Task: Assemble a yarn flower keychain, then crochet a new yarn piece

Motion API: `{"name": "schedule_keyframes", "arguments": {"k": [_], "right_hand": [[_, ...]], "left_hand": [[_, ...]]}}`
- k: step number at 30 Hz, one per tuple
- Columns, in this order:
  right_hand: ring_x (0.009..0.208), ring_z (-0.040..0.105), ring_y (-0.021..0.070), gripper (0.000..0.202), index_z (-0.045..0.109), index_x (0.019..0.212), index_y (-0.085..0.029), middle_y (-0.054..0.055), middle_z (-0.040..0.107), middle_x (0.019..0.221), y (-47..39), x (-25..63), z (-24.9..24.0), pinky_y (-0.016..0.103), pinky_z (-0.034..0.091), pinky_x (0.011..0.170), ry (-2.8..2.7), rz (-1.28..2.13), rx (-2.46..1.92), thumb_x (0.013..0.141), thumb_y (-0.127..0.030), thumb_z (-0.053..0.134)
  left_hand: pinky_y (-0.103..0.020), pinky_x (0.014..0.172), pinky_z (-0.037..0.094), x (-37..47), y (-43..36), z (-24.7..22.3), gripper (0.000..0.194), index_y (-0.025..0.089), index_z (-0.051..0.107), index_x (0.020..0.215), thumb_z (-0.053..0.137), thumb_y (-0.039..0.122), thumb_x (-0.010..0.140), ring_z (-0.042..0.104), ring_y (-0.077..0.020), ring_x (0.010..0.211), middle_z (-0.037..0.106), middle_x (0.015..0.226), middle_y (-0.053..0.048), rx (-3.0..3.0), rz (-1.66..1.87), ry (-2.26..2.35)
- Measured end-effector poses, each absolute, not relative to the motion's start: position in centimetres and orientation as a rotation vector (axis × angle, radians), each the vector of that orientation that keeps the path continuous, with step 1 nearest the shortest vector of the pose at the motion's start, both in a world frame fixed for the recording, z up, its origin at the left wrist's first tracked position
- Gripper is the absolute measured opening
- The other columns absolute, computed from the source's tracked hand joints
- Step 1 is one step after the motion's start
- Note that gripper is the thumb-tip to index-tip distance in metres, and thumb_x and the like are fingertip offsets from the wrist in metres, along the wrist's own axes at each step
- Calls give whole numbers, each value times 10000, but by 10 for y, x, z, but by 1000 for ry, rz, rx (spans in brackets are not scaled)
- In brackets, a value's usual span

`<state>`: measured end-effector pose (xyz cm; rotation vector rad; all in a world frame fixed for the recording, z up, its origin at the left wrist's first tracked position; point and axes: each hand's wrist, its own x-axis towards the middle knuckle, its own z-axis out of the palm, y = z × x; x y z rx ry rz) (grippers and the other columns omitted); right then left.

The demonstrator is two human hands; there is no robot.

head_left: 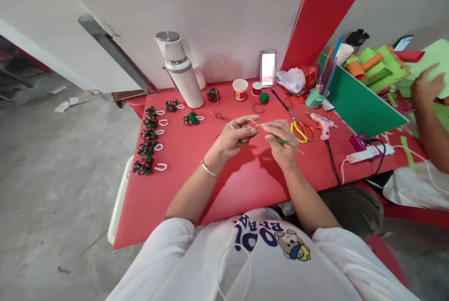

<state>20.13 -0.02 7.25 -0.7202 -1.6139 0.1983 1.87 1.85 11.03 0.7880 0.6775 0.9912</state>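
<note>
Above the red table (175, 188), my left hand (234, 138) is closed, its fingers pinching thin orange yarn (257, 125). Close on its right, my right hand (281, 142) grips a slim crochet hook with a green handle (280, 139), whose tip meets the yarn between the hands. A multicoloured yarn ball (213, 94) lies beyond my left hand, with a strand trailing from it. Behind the hands sit a small green yarn ball (264, 98), a paper cup (240, 89) and a thread spool (257, 88). Several dark knitted pieces with white bead loops (143, 165) line the left side.
A tall white thermos (185, 81) stands at the back left. Right of my hands lie yellow-and-red scissors (298, 131), a pink glue gun (322, 124) and a power strip (368, 153) with cables. Another person's arm (430, 118) reaches in at the far right, beyond a green board (361, 99).
</note>
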Motion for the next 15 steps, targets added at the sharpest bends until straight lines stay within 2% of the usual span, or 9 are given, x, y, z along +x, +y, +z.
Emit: {"name": "schedule_keyframes", "arguments": {"k": [5, 15], "right_hand": [[949, 728, 231, 207, 830, 1034, -367, -2, 832, 984, 11, 225, 85, 475, 582, 928, -1729, 373, -722, 974, -525, 710], [943, 716, 236, 136, 843, 1024, -363, 5, 829, 937, 14, 242, 96, 470, 592, 921, -1727, 583, -659, 974, -431, 736]], "left_hand": [[-185, 434, 173, 8, 25, 110, 452, 148, 813, 1008, 930, 165, 572, 424, -33, 446, 622, 607, 34, 853, 919, 658], [-180, 398, 109, 0, 27, 115, 403, 138, 834, 953, 909, 148, 557, 446, -38, 450, 621, 625, 21, 888, 871, 654]]}}
